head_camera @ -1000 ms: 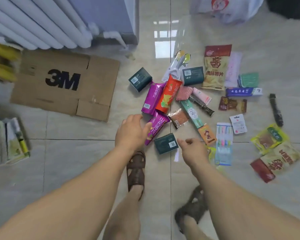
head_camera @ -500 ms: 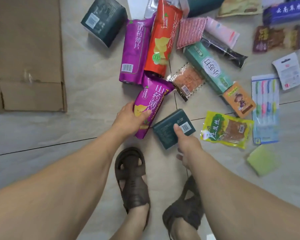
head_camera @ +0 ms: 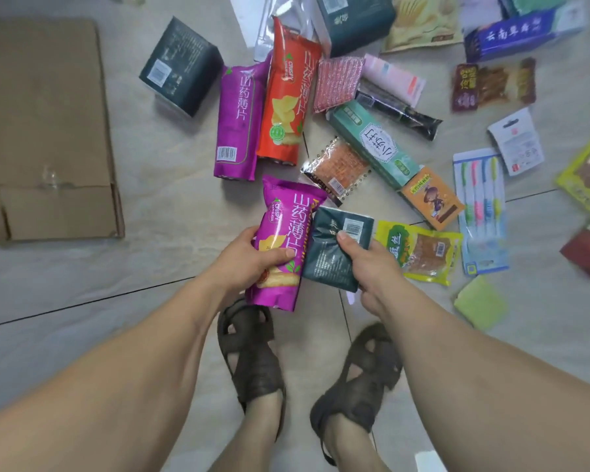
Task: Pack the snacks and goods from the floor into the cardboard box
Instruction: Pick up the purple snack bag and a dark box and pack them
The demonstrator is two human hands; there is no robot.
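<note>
**On the tiled floor: snacks in hand, carton flat**

Item 1: purple crisp bag (head_camera: 281,243), glossy, white Chinese lettering, "CRISPY" label, yellow crisps printed low; gripped round its middle by the left hand (head_camera: 249,258), thumb across the front.

Item 2: dark green packet (head_camera: 332,247), white barcode sticker near its top edge; clamped by the right hand (head_camera: 368,264), thumb on top. It touched the purple bag.

Item 3: cardboard box (head_camera: 45,131), brown, lay flattened at left, well apart from both hands.

A single head-worn wide-angle camera looks steeply down, close over the tiled floor (head_camera: 171,199). Frame edges appear stretched, probably lens distortion.
</note>
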